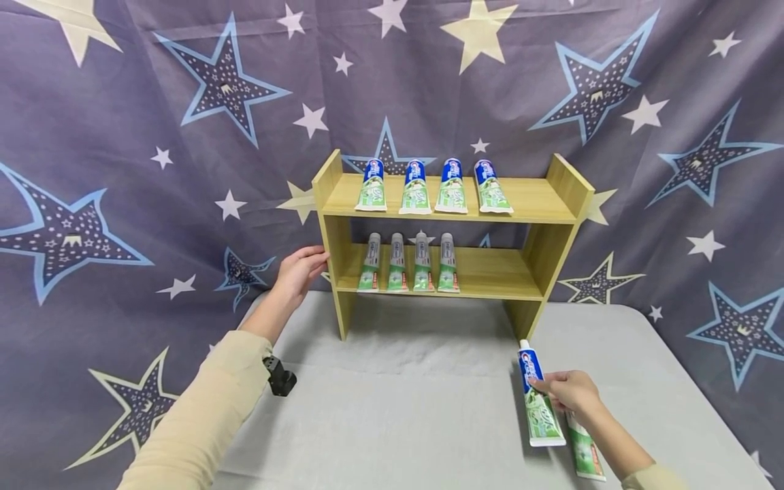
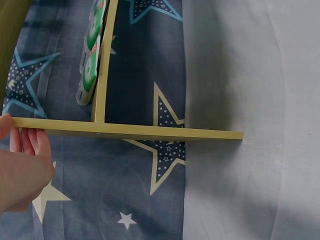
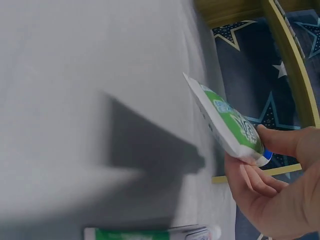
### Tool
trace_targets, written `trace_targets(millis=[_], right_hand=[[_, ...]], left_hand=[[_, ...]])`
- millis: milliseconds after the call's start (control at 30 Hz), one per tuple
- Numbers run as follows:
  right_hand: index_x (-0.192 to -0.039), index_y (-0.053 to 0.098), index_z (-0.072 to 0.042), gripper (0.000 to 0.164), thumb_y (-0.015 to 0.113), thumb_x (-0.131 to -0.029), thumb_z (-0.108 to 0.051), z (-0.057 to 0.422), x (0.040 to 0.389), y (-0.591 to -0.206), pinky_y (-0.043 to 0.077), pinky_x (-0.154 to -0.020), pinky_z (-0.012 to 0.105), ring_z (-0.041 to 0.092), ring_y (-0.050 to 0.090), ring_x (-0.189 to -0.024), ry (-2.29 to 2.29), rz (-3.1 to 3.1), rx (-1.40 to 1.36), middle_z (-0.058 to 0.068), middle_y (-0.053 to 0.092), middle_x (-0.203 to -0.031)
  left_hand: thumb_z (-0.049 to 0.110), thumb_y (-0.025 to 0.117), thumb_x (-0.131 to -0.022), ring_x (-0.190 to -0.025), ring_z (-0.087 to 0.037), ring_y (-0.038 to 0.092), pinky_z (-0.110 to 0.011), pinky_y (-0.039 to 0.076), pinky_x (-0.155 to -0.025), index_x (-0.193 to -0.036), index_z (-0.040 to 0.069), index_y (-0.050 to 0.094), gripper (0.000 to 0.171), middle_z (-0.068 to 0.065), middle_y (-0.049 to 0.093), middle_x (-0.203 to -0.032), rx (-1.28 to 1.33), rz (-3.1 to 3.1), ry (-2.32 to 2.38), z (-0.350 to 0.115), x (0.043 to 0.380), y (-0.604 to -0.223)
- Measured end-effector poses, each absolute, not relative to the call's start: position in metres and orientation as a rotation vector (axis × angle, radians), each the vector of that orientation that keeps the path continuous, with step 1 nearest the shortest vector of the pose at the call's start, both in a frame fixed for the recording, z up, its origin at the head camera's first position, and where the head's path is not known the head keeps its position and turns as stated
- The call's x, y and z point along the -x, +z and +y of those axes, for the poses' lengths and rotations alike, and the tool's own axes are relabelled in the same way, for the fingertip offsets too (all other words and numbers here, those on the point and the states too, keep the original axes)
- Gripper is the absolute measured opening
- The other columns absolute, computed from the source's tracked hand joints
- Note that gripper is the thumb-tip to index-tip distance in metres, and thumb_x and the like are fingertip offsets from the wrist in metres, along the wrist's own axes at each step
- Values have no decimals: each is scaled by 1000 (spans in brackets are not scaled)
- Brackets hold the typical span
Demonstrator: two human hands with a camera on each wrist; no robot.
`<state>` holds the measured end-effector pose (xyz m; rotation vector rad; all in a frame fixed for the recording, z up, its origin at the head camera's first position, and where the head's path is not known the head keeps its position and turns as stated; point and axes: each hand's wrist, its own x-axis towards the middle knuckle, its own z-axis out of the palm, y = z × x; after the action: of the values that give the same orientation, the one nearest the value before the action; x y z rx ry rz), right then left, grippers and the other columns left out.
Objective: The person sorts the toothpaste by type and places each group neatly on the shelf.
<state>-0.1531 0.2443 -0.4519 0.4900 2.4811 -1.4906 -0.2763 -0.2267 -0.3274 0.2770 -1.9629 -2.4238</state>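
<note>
A two-tier wooden shelf (image 1: 508, 269) stands at the back of the table. My left hand (image 1: 300, 272) holds the edge of its left side panel (image 2: 165, 132), the thumb on one face and the fingers on the other. At the front right, my right hand (image 1: 569, 391) pinches a blue, white and green toothpaste tube (image 1: 540, 408) between thumb and fingers. That tube is above the table, its cap towards the shelf, and its shadow shows in the right wrist view. Partly hidden below the hand lies a green-and-grey toothpaste tube (image 1: 586, 449) on the tabletop.
Several blue-and-green toothpaste tubes (image 1: 416, 187) lie in a row on the upper board. On the lower board is a row of several grey-and-green tubes (image 1: 397, 264). A grey cloth (image 1: 392, 408) covers the table, and a star-patterned curtain (image 1: 202, 170) hangs behind.
</note>
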Motion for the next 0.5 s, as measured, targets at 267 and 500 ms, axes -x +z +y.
trace_targets(millis=[267, 500], right_hand=[[-116, 57, 15, 57, 77, -80, -24, 241, 156, -439, 59, -60, 23, 6, 58, -57, -1476, 2482, -421, 0, 62, -75], [-118, 55, 16, 56, 75, -81, -21, 237, 157, -427, 60, -63, 21, 6, 60, -59, -1557, 2409, -367, 1, 66, -82]], left_hand=[[6, 60, -93, -86, -1, 65, -33, 39, -116, -111, 6, 58, 19, 12, 67, -84, -288, -1979, -2418, -227, 275, -328], [6, 61, -92, -93, -4, 64, -32, 40, -115, -126, 0, 53, 34, 11, 65, -88, -278, -1985, -2415, -226, 276, -327]])
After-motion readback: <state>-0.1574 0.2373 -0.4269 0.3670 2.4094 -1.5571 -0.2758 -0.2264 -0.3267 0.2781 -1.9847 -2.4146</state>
